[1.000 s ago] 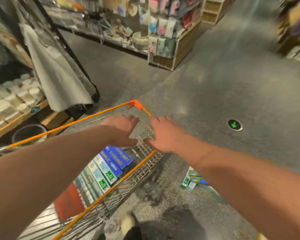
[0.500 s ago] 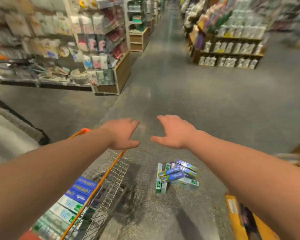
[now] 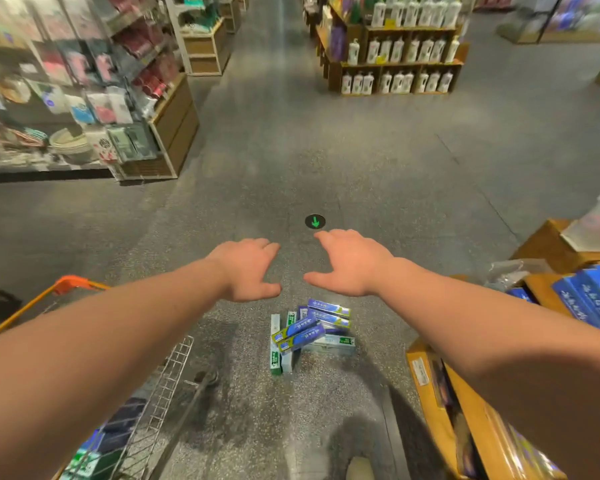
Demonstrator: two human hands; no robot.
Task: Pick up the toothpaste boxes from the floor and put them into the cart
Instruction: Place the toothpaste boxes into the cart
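Note:
A small heap of toothpaste boxes [image 3: 310, 332], blue and green-white, lies on the grey floor just below my hands. My left hand [image 3: 248, 268] and my right hand [image 3: 350, 263] hover side by side above the heap, palms down, fingers relaxed, holding nothing. The wire cart [image 3: 168, 379] with its orange rim stands at the lower left, mostly hidden by my left forearm. Several toothpaste boxes [image 3: 94, 452] lie inside it.
A yellow shelf [image 3: 440, 403] with blue boxes [image 3: 589, 299] runs along the right. A shelf of hanging goods [image 3: 167, 129] stands at the left, a bottle shelf [image 3: 395, 60] farther back. A green arrow marker [image 3: 315, 221] is on the floor. My shoe [image 3: 361, 469] shows at the bottom.
My view has swung right, away from the cart and onto the heap on the floor. Both hands have left the cart's rim and now hang over the boxes, still holding nothing.

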